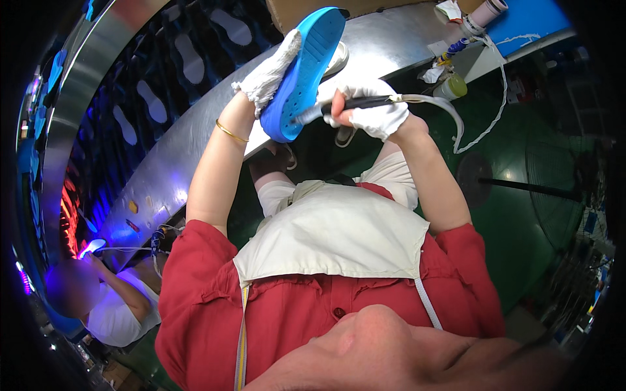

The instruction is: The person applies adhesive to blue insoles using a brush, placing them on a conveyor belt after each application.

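Blue sole: held at the upper centre of the frame, tilted, its broad inner face and its row of small holes turned to view; its lower end lies beyond the near edge of the worktop.
Left hand: gloved in white and closed on the sole's left edge; the fingertips are partly hidden, so their exact placing cannot be told.
Brush: directed leftward, its pale bristles apparently touching the holed lower end of the sole.
Right hand: gloved, with bare fingertips showing, and wrapped around the dark handle of the brush.
Hose: joined to the rear of the handle and looped to the right of the hand; slack is best left in it so that the bristles are not tugged aside.
Brushing technique: the sole should be gripped firmly by its edge, with gloves held clear of the brushed face; light, even strokes are advised along the rim and around the holes, where liquid, if carried, could pool.
White shoe: seen behind the sole, partly covered; contact with the bristles is best avoided.
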